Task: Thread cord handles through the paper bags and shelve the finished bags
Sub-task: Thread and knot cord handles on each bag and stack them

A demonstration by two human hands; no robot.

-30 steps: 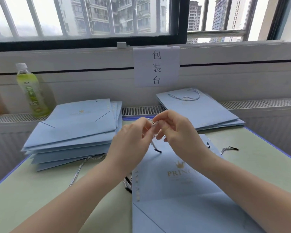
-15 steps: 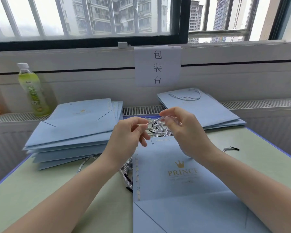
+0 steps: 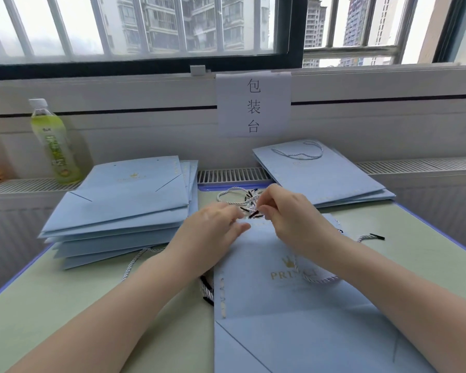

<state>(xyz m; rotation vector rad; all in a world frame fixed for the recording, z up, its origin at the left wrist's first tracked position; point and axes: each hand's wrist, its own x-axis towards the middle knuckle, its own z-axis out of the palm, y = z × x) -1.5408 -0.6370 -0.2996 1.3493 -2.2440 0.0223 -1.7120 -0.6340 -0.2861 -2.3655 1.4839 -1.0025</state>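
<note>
A flat light-blue paper bag (image 3: 293, 319) with a gold crown logo lies in front of me on the green table. At its far edge sits a tangle of white cords with black tips (image 3: 242, 197). My right hand (image 3: 293, 216) pinches a black-tipped cord end at the bag's top edge. My left hand (image 3: 213, 230) rests beside it, fingertips at the same cord; its grip is blurred. A loop of cord (image 3: 320, 279) lies on the bag under my right wrist.
A stack of unthreaded blue bags (image 3: 124, 205) lies left; bags with a cord handle (image 3: 320, 173) lie stacked back right. A green drink bottle (image 3: 54, 141) stands on the radiator ledge. Loose cords (image 3: 371, 236) trail on the table. A paper sign (image 3: 253, 103) hangs on the wall.
Both hands have dropped from mid-air to the bag's top edge. The cord bundle now lies on the table beyond the bag, and a cord loop rests on the bag.
</note>
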